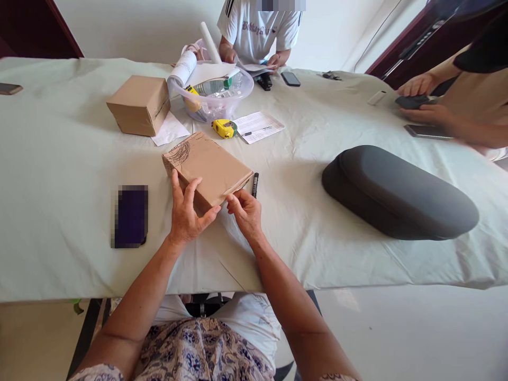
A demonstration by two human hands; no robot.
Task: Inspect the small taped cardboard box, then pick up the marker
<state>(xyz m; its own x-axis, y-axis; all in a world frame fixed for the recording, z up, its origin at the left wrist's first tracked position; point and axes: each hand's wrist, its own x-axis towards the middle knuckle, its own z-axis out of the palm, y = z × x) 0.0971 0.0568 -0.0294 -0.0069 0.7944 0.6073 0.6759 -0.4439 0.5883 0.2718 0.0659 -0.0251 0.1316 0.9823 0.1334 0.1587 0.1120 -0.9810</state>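
A flat brown cardboard box point(208, 166) with dark scribbles on its far corner lies on the white-covered table point(59, 159) in front of me. My left hand point(186, 211) rests on its near left side, fingers spread over the edge and thumb against the near face. My right hand point(246, 210) has its fingers pinched at the box's near right corner; what they pinch is too small to name. A black marker point(254, 184) lies just right of the box.
A second cardboard box point(139, 104), a clear bowl point(216, 95) of items, a yellow tape measure point(224, 128) and papers point(257, 126) sit farther back. A large dark grey cushion point(397, 191) lies at right. A blurred dark phone point(130, 216) lies at left. Two other people sit across and at right.
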